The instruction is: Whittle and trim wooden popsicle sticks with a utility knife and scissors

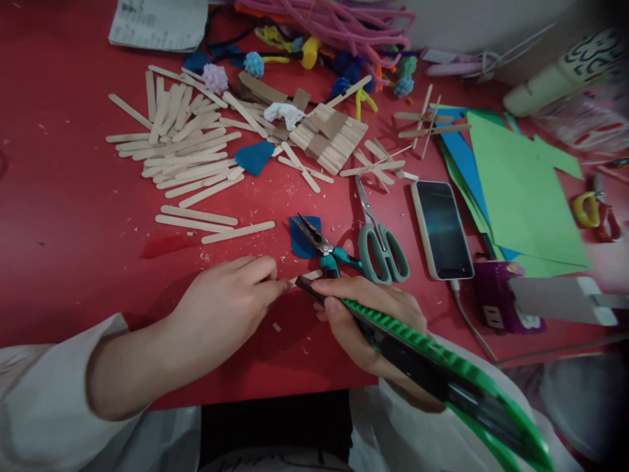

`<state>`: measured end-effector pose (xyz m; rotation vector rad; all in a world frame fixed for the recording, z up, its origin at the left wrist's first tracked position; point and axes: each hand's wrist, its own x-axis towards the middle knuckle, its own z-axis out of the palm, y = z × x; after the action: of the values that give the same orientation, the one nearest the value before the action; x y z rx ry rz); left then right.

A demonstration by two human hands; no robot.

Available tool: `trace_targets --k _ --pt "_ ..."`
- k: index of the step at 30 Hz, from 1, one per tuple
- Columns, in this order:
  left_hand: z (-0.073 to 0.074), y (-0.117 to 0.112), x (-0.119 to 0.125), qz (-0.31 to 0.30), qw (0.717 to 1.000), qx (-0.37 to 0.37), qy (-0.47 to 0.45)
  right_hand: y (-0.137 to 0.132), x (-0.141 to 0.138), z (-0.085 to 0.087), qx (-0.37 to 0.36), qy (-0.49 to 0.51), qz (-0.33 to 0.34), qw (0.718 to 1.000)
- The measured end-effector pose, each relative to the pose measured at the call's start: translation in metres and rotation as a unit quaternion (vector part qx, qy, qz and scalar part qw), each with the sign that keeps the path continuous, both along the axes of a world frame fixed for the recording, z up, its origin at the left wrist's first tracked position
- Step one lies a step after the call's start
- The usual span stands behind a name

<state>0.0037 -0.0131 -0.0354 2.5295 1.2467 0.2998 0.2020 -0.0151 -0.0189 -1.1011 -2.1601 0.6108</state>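
R hand (pixel 373 321) closed round green plastic utility knife (pixel 417 347), dark tip at short pale wooden stick piece (pixel 308 276). L hand (pixel 230 305) pinches that piece's near end, low over red tabletop (pixel 73 216). Just beyond: teal-handled pliers (pixel 327 250), grey-green scissors (pixel 381 246). Farthest: loose pile of flat wooden craft sticks (pixel 181 151).

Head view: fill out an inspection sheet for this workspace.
Surface: red table, scattered with wood shavings.
Job's things: short stick piece; green utility knife, its tip at the stick.
Clutter: loose craft sticks, pliers, scissors, phone, coloured paper, pipe cleaners.
Hands: left hand pinches the stick piece; right hand grips the knife.
Cables: white cable runs from the phone towards the table edge.
Surroundings: nothing seen.
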Motion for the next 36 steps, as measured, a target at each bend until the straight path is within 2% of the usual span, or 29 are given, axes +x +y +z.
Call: trace_targets --k 7,14,20,23,25,28,32,34,36 --pt "0.002 0.001 0.0 0.003 1.0 -0.006 -0.011 -0.002 -0.001 0.002 -0.004 -0.006 0.019 1.0" --pt "0.001 0.001 0.0 0.003 1.0 -0.016 -0.023 -0.001 -0.002 -0.001 0.016 0.019 0.074 0.997" --pt "0.003 0.001 0.0 -0.001 0.999 -0.036 0.009 0.001 -0.002 -0.002 -0.017 0.012 0.066 0.998" --pt "0.002 0.0 0.0 0.007 0.999 -0.034 0.006 -0.001 -0.001 0.0 -0.073 0.035 0.015 0.997" --pt "0.002 0.0 0.0 0.02 1.0 -0.019 0.003 -0.002 0.001 0.0 -0.144 0.077 -0.048 0.985" --pt "0.003 0.0 -0.002 0.039 0.999 -0.007 -0.02 -0.001 0.004 -0.003 -0.234 0.212 -0.092 0.944" --pt "0.008 0.004 -0.002 0.099 0.987 -0.077 -0.097 0.005 0.007 -0.006 -0.287 0.368 -0.047 0.883" --pt "0.011 0.006 -0.002 0.125 0.971 -0.138 -0.147 0.007 0.007 -0.006 -0.3 0.391 -0.024 0.87" --pt "0.014 0.007 -0.001 0.136 0.95 -0.198 -0.2 0.006 0.007 -0.005 -0.306 0.389 -0.009 0.869"
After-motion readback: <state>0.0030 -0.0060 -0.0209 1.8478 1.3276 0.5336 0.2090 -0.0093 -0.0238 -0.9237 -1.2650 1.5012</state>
